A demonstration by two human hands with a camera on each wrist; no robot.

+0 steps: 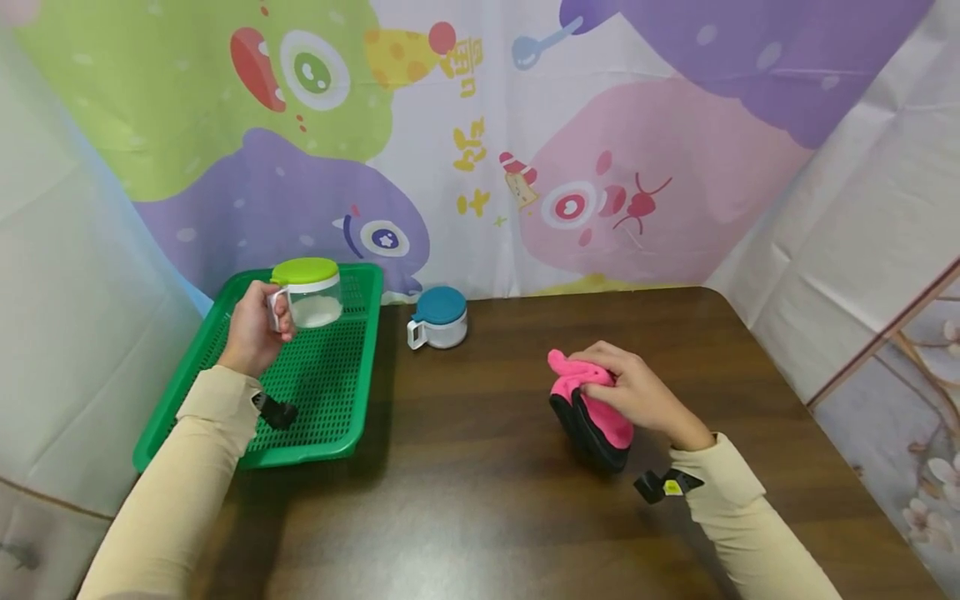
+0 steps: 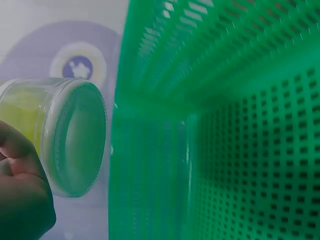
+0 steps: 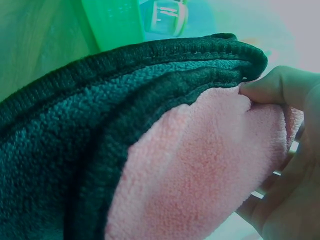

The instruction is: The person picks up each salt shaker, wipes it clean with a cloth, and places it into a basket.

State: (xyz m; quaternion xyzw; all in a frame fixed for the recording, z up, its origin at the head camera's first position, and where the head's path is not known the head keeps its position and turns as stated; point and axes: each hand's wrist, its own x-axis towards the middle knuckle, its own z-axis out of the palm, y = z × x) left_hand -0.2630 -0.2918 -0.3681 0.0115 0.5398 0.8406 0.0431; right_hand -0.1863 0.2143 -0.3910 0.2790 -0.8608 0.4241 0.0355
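In the head view my left hand (image 1: 258, 329) grips the white handle of a clear seasoning jar (image 1: 317, 305) with a lime-green lid, held up over the green basket (image 1: 363, 350). The jar's round base (image 2: 82, 140) faces the camera in the left wrist view, beside the basket's wall. On the right, my right hand (image 1: 637, 387) pinches a folded plush cloth (image 1: 609, 421), pink with a black edge, above the brown table. Thumb and fingers press the cloth's pink side (image 3: 190, 165) in the right wrist view; its dark side shows in the fold.
A second jar (image 1: 442, 319) with a blue lid and white handle stands on the table (image 1: 465, 467), just right of the basket. A cartoon-print curtain (image 1: 480, 150) hangs behind the table, with pale cloth walls on both sides.
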